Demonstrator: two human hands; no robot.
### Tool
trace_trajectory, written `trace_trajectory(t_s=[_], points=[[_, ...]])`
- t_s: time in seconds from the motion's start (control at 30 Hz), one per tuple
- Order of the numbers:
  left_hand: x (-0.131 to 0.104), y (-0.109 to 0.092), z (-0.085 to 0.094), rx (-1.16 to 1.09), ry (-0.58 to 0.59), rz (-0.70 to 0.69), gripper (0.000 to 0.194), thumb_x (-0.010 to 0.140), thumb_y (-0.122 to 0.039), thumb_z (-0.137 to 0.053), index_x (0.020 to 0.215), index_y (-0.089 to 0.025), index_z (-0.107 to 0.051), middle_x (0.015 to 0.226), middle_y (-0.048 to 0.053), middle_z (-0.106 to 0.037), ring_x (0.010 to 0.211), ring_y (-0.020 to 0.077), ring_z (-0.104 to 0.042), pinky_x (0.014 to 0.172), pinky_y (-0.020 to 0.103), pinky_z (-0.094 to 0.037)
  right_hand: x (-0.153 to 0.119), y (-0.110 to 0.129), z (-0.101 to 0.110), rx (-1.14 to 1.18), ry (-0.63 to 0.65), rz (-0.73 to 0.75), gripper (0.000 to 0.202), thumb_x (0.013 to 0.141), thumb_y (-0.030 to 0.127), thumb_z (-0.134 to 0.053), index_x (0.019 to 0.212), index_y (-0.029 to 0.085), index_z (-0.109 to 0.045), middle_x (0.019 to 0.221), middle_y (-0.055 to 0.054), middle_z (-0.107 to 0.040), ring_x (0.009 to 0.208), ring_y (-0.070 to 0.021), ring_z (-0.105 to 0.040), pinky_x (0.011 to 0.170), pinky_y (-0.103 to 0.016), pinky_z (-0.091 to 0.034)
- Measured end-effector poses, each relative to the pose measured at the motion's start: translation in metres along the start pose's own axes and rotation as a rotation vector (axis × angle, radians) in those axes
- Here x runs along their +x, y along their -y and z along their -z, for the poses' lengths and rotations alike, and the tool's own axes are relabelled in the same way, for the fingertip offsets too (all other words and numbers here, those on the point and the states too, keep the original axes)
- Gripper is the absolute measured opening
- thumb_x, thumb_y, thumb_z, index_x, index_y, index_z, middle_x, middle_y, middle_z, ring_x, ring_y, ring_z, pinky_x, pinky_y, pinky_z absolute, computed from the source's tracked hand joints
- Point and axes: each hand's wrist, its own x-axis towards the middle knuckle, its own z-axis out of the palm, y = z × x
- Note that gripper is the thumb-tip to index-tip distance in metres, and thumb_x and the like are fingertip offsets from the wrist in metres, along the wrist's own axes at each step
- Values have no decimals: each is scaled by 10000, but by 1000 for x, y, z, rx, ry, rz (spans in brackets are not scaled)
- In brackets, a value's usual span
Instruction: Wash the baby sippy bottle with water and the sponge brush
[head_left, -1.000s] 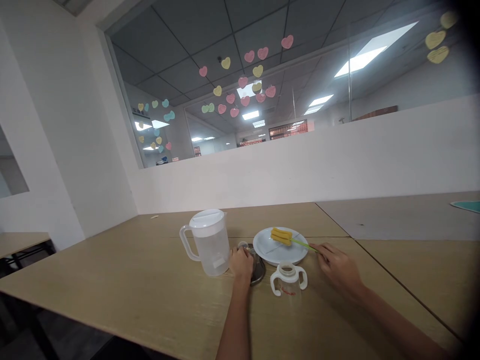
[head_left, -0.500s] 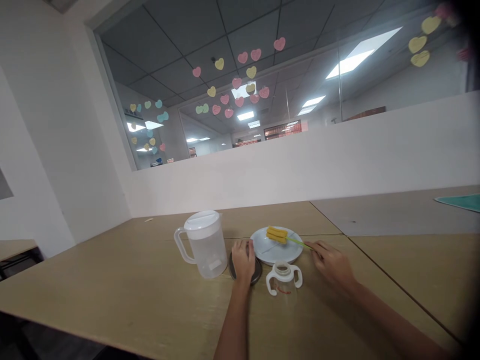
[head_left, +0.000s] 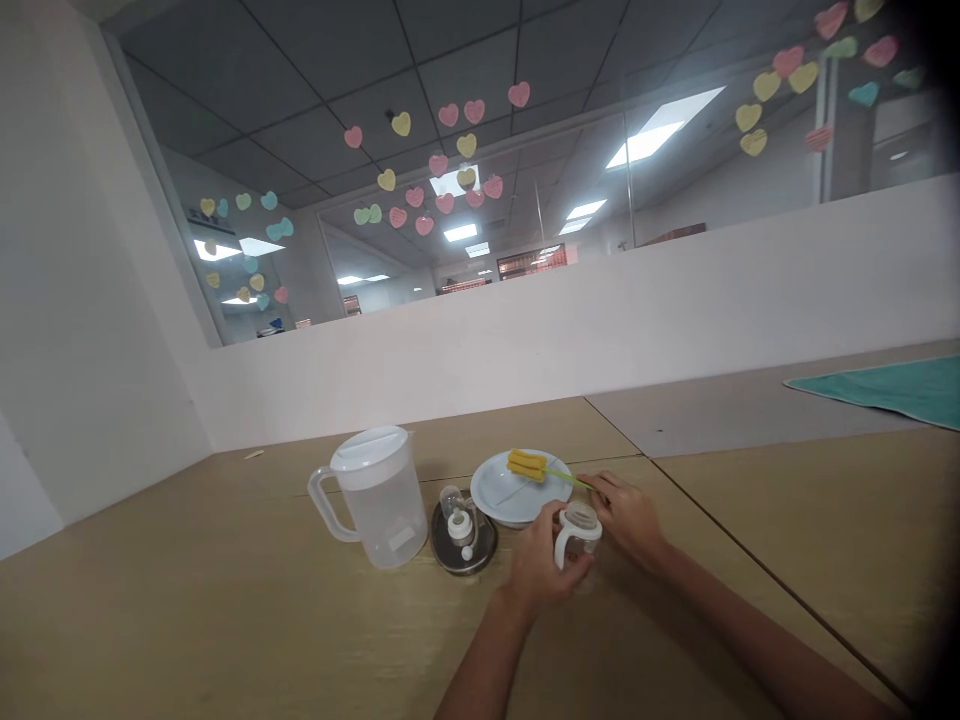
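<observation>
My left hand (head_left: pixel 541 562) is wrapped round a clear baby bottle (head_left: pixel 580 540) with white side handles and no cap on its mouth. Between the thumb and fingers of my right hand (head_left: pixel 624 516) is the thin green handle of a sponge bottle brush (head_left: pixel 527 465). The brush's yellow sponge head lies over a white bowl (head_left: pixel 495 508). Left of the bowl, a dark oval tray (head_left: pixel 466 566) carries a white collar (head_left: pixel 460 527), a clear dome cap (head_left: pixel 450 499) and a small white piece (head_left: pixel 467 553).
A lidded clear plastic pitcher (head_left: pixel 388 505) stands left of the tray, its handle to the left. At the far right lies a teal cloth (head_left: pixel 892 388). The wooden table (head_left: pixel 225 580) meets a white wall (head_left: pixel 420 365) under a window with heart-shaped notes.
My left hand has moved right from over the tray and closed round the baby bottle, uncovering the parts on the tray. My right hand still holds the brush. The view has shifted right.
</observation>
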Motion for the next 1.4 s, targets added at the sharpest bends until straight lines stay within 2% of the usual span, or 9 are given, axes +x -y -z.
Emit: trace_trajectory(t_s=[0.1,0.3,0.4,0.5,0.6,0.67,0.77,1.1,1.4], points=[[0,4,-5,-49,-65,-17,580,722,-387,-647,1215,-203,-404,1042,47,-648,859,168,-624,780,273,-494,3,-1,2,138,5,-131,365,769,198,-390,977,213,-690,889,-46,-678,762,-189,-610,639,-273,-445],[3,26,8,168,-671,-152,557,738,-385,-648,1199,-157,-434,1153,136,-593,1039,227,-575,878,351,-467,16,-6,8,744,1,-611,368,689,315,-485,924,134,-704,654,-35,-601,436,-121,-441,385,-235,-320],[7,35,21,343,-817,-199,485,766,-351,-634,1179,-166,-459,1154,137,-589,1090,238,-541,927,396,-418,21,-3,14,938,75,-655,424,723,392,-463,943,115,-698,550,8,-481,365,-75,-292,347,-216,-194],[8,40,33,470,-831,-132,404,800,-320,-601,1161,-183,-482,1153,123,-592,1097,236,-528,936,401,-389,23,6,19,980,150,-668,461,756,471,-447,889,118,-712,525,15,-451,364,-63,-271,353,-208,-176],[10,43,41,510,-854,-61,366,827,-299,-563,1166,-182,-488,1182,122,-572,1106,232,-514,955,404,-370,22,13,20,913,192,-614,421,724,504,-537,796,133,-725,563,-17,-544,440,-103,-426,402,-218,-301],[10,45,44,513,-873,-58,377,831,-299,-557,1179,-175,-486,1189,126,-564,1100,231,-513,955,402,-375,21,14,19,887,176,-506,339,700,471,-593,754,164,-727,700,-54,-644,635,-172,-567,555,-263,-430],[10,48,46,548,-859,-73,401,831,-288,-557,1209,-175,-487,1195,128,-563,1077,232,-522,933,399,-395,19,9,17,840,144,-429,261,697,424,-618,745,192,-728,842,-71,-687,833,-228,-605,760,-331,-454],[6,43,48,909,-631,-382,488,811,-86,-515,1229,-338,-523,1180,46,-607,1084,227,-513,992,452,-336,21,-10,33,404,24,-140,294,813,414,-527,811,205,-734,745,-53,-612,763,-205,-573,709,-320,-431],[7,39,47,900,-579,-419,467,810,-83,-496,1194,-341,-557,1178,37,-607,1068,220,-511,975,436,-348,15,2,19,369,1,-20,307,844,413,-499,868,215,-732,746,-62,-605,758,-205,-573,676,-321,-457]])
